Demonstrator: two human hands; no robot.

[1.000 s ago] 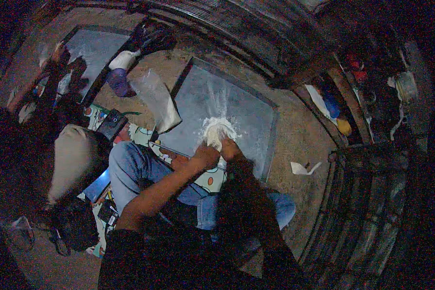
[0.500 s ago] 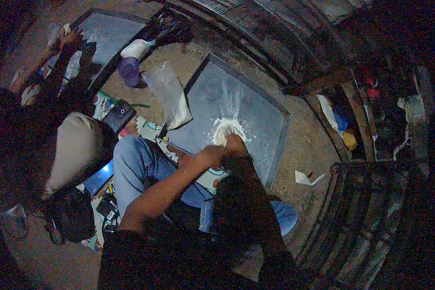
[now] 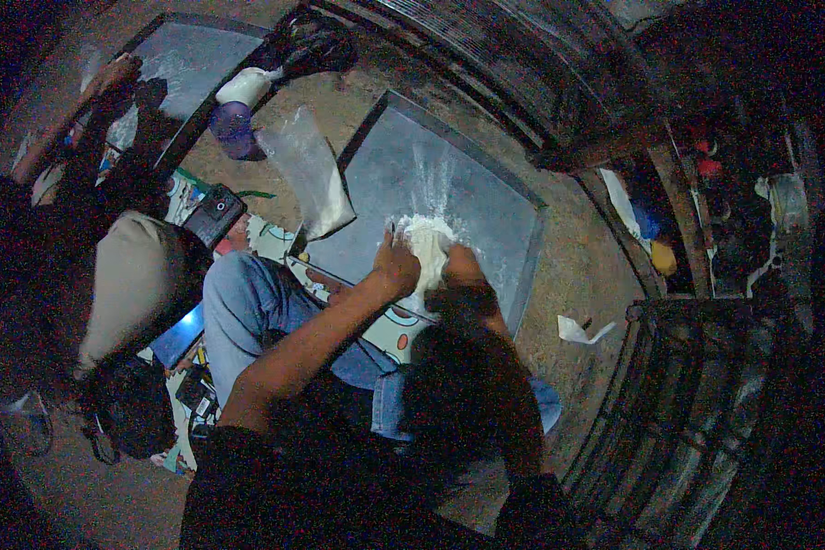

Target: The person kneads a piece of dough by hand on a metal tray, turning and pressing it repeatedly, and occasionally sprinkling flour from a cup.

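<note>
A pale, soft lump of dough [image 3: 426, 246] lies on a grey board [image 3: 376, 174] dusted with white flour, stretching toward my knees. My left hand [image 3: 398, 267] is at its left edge, fingers curled in against it and one digit pointing up. On the other side my right hand [image 3: 465, 269] is closed on the dough's right edge, its fingertips partly hidden. Loose flour rings the far end of the dough and streaks away across the board. A clear plastic bag [image 3: 313, 188] with white powder in its lower end rests on the board's left edge.
A purple container [image 3: 234, 130] and a white bag [image 3: 245, 88] stand beyond the plastic bag. To the left, another person's hand [image 3: 119, 73] is over a second grey board [image 3: 202, 55]. A dark phone [image 3: 215, 215] is beside my knee. A paper scrap [image 3: 582, 330] lies right.
My hands were close together over the dough; now they are apart, the left one moved left, the right one moved right. More of the dough shows between them.
</note>
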